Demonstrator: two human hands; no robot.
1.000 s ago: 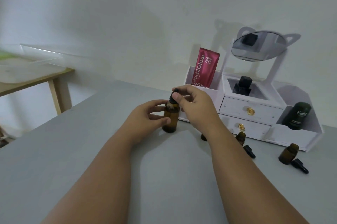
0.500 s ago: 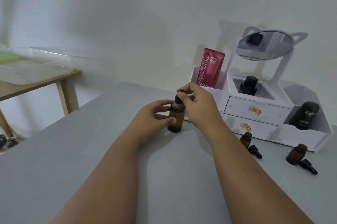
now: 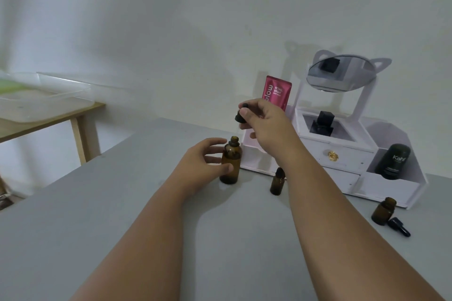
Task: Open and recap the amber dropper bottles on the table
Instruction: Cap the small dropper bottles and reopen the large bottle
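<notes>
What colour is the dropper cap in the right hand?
Black. The right hand pinches the dropper cap above the tall amber bottle; head view shows it best.

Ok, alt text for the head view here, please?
A right hand pinches a black dropper cap above an open tall amber glass bottle, which the left hand holds upright on a grey table. Two smaller amber bottles and a white cosmetics organiser stand nearby.

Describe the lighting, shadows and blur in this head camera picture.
Head view: dim, flat light, no glare; soft arm shadows on the table; the eared mirror casts a shadow on the wall; the dropper cap pinched by the right hand looks slightly blurred; the amber bottle in the left hand clearer.
</notes>
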